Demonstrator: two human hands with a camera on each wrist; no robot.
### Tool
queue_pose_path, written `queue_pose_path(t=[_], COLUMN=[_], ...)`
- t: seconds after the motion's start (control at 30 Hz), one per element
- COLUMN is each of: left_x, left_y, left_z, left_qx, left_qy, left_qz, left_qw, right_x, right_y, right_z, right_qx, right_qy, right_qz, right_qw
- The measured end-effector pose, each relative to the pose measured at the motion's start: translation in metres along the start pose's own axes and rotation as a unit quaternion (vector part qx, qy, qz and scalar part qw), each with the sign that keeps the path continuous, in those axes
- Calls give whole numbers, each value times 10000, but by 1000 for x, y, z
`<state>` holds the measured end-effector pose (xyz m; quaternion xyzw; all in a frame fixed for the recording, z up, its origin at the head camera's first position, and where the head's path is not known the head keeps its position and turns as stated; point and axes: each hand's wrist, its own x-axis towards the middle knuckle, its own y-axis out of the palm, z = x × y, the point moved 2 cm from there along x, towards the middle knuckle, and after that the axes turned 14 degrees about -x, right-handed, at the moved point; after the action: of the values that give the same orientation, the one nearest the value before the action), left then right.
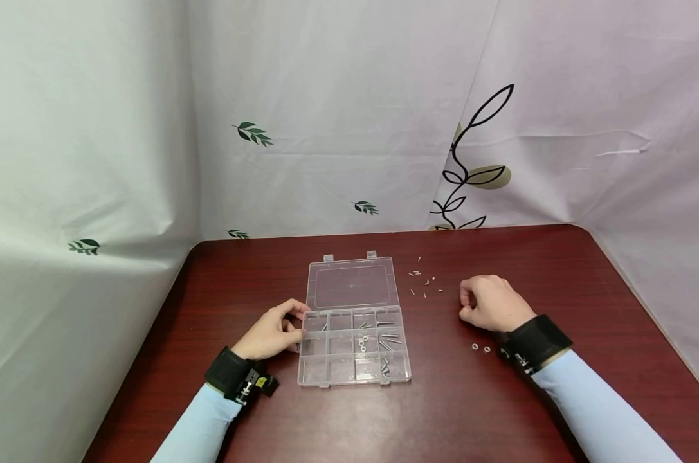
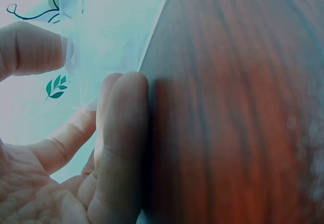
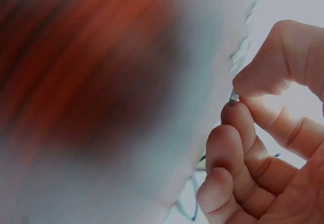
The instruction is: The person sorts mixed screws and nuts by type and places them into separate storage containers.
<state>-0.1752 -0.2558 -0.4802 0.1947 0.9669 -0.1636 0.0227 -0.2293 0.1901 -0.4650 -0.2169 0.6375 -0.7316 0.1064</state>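
Note:
A clear plastic compartment box [image 1: 312,372] lies on the table with its lid folded back flat, away from me. My left hand [image 1: 271,331] holds the box's left side, thumb and fingers on its wall; the left wrist view shows this box wall [image 2: 106,31] between the digits. Screws [image 1: 386,345] and white-looking rings [image 1: 363,344] lie in some compartments. Right of the box, my right hand [image 1: 496,302] is above the table. Between its thumb and fingertip it pinches a small silvery metal piece [image 3: 233,97], mostly covered, its kind unclear.
Several tiny screws [image 1: 417,273] are scattered on the table right of the lid. Two small rings [image 1: 474,346] lie just below the right hand. The dark red wooden table [image 1: 349,424] meets a white patterned cloth [image 1: 326,96] at its back and sides.

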Motion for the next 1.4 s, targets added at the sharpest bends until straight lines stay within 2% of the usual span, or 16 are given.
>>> queue_pose_path(t=[0.2,0.33,0.63,0.8,0.9,1.03,1.4], left_x=[1,1,2,2,2,1,-1], left_y=[0,0,1,1,1,0,0], left_z=[0,0,1,1,0,-1,0], left_qx=[-14,-35,-126,-119,-121,-70,-79], left_qy=[-4,5,-51,-33,-22,-11,-19], left_qz=[6,4,-2,12,26,25,25], left_qw=[10000,10000,9999,9999,9999,10000,10000], right_x=[13,19,26,22,18,14,-3], right_y=[-9,-14,-19,-19,-20,-21,-16], right_z=[38,69,137,159,162,155,112], right_qx=[124,266,704,918,971,951,577], right_qy=[-665,-1048,-1838,-2223,-2331,-2281,-1882], right_qz=[-699,-967,-913,-745,-612,-671,-863], right_qw=[9953,9894,9762,9678,9657,9667,9766])
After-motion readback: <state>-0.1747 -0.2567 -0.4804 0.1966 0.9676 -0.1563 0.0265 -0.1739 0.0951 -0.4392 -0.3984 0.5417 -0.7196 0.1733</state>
